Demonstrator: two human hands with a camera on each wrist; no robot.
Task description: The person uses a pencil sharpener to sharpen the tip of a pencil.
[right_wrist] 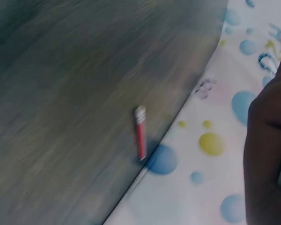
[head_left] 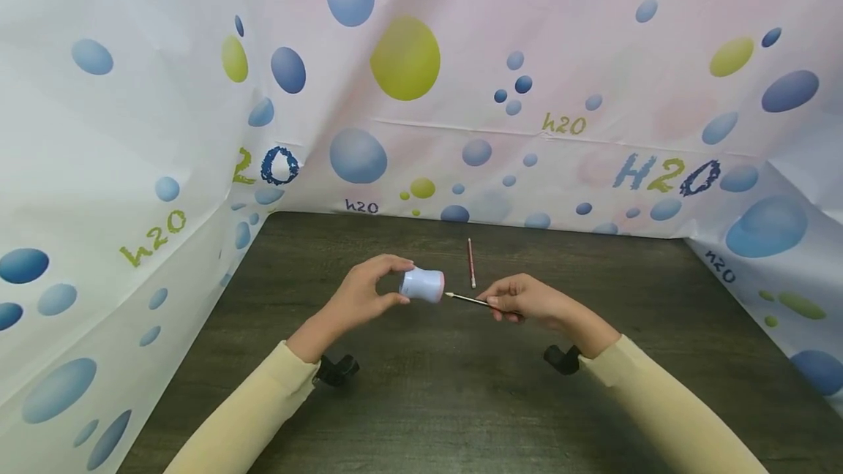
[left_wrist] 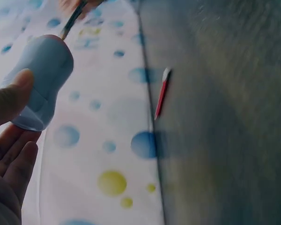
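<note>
My left hand (head_left: pixel 358 291) grips a light blue, waisted pencil sharpener (head_left: pixel 421 285) between thumb and fingers, its pink end facing right. In the left wrist view the sharpener (left_wrist: pixel 44 77) shows a clear lower part near the fingers. My right hand (head_left: pixel 523 298) pinches a dark pencil (head_left: pixel 469 300), its sharpened tip pointing left, right at the pink end. A red pencil (head_left: pixel 470 263) with a white eraser end lies on the dark table behind the hands. Only part of the right hand (right_wrist: pixel 269 126) shows at the edge of the right wrist view.
The dark wooden table (head_left: pixel 421 401) is bordered at the back and sides by a white sheet (head_left: pixel 316 108) printed with blue and green dots and "H2O". Dark straps (head_left: pixel 337 370) sit at both wrists, below pale yellow sleeves (head_left: pixel 257 404).
</note>
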